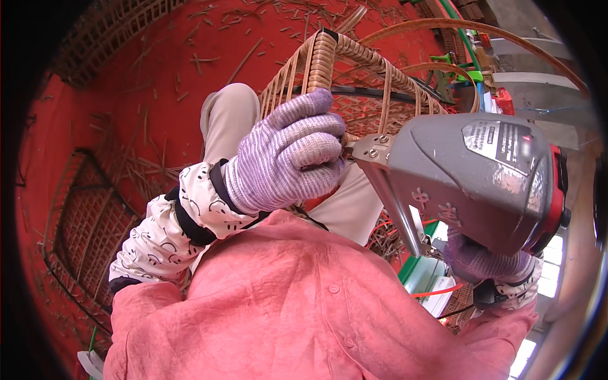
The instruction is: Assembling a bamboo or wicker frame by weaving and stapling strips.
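My left hand (288, 152), in a purple-and-white striped knit glove, has its fingers curled round the wrapped bar of a tan wicker frame (322, 63). The frame stands tilted in front of my knees, its strips wound tightly along the edge. A grey nail gun (465, 177) with a red-edged end cap fills the right side. Its metal nose points left and comes up close beside my left fingertips; contact with the frame is hidden there. Underneath the gun's body, my right hand (491, 263), gloved alike, is closed round the handle, partly covered by the tool.
Cut strips (202, 60) litter the red floor. Another woven panel (88, 228) lies at the left, and one more (114, 38) at the far left. A long curved strip (468, 24) arches over the upper right. An orange hose (437, 292) runs near my right wrist.
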`<state>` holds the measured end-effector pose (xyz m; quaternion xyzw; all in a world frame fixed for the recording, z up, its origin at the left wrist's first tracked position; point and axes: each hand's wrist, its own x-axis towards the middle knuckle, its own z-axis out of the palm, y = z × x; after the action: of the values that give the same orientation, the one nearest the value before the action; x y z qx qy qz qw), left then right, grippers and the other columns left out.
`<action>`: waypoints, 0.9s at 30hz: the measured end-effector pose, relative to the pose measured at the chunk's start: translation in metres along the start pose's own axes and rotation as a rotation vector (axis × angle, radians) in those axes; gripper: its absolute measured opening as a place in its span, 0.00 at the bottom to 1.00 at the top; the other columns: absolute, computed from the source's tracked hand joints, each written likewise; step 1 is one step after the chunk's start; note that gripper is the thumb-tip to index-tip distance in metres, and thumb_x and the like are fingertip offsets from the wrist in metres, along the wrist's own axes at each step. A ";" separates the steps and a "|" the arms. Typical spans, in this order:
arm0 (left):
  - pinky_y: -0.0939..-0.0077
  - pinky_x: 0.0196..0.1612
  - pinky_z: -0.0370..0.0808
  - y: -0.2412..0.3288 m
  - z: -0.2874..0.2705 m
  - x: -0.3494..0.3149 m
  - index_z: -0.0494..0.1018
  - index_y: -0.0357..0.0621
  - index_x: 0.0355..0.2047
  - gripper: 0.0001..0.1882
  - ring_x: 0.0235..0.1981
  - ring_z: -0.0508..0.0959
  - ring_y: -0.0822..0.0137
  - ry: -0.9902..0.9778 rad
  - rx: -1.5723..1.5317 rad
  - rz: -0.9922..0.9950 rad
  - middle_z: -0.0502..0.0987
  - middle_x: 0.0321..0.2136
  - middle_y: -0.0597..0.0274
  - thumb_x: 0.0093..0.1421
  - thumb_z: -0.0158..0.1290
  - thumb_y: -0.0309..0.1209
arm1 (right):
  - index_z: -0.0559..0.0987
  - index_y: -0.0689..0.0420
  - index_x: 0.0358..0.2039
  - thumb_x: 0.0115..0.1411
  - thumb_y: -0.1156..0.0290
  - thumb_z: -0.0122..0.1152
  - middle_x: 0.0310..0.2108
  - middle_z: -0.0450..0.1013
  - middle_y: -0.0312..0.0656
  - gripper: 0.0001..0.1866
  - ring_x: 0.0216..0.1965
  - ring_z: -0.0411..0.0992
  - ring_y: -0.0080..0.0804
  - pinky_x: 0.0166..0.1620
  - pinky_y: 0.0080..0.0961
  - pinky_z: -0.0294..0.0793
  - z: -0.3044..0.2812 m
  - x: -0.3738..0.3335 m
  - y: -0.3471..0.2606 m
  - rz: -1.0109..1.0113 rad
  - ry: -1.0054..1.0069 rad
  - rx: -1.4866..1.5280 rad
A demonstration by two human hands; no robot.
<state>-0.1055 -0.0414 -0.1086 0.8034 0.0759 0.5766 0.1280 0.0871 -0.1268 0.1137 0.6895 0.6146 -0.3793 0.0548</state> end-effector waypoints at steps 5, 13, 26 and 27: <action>0.53 0.48 0.67 -0.002 0.001 -0.005 0.73 0.47 0.27 0.16 0.36 0.74 0.59 0.001 0.023 0.017 0.68 0.26 0.63 0.33 0.61 0.21 | 0.73 0.60 0.37 0.47 0.75 0.60 0.21 0.70 0.37 0.14 0.23 0.70 0.26 0.28 0.25 0.72 -0.002 0.007 -0.007 -0.002 -0.010 -0.005; 0.53 0.48 0.68 -0.004 0.004 -0.008 0.73 0.46 0.27 0.16 0.36 0.74 0.59 0.051 -0.001 -0.001 0.67 0.25 0.64 0.34 0.61 0.21 | 0.74 0.60 0.36 0.48 0.75 0.60 0.21 0.71 0.37 0.13 0.23 0.71 0.25 0.27 0.24 0.72 -0.007 0.015 -0.021 -0.007 -0.006 -0.022; 0.56 0.45 0.70 0.002 -0.007 0.001 0.72 0.47 0.26 0.14 0.35 0.75 0.58 -0.015 0.086 0.021 0.69 0.27 0.64 0.36 0.62 0.24 | 0.75 0.59 0.34 0.49 0.75 0.59 0.20 0.71 0.36 0.10 0.23 0.71 0.24 0.27 0.24 0.72 0.021 -0.003 0.012 -0.033 0.102 0.256; 0.58 0.45 0.70 0.003 -0.011 0.004 0.72 0.47 0.26 0.14 0.35 0.74 0.58 -0.030 0.069 -0.017 0.69 0.28 0.64 0.36 0.63 0.26 | 0.76 0.57 0.29 0.49 0.74 0.60 0.19 0.72 0.35 0.05 0.22 0.72 0.22 0.25 0.22 0.71 0.026 -0.008 0.012 0.048 0.087 0.341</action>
<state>-0.1151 -0.0416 -0.1007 0.8153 0.1005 0.5603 0.1063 0.0861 -0.1500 0.0958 0.7189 0.5266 -0.4464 -0.0807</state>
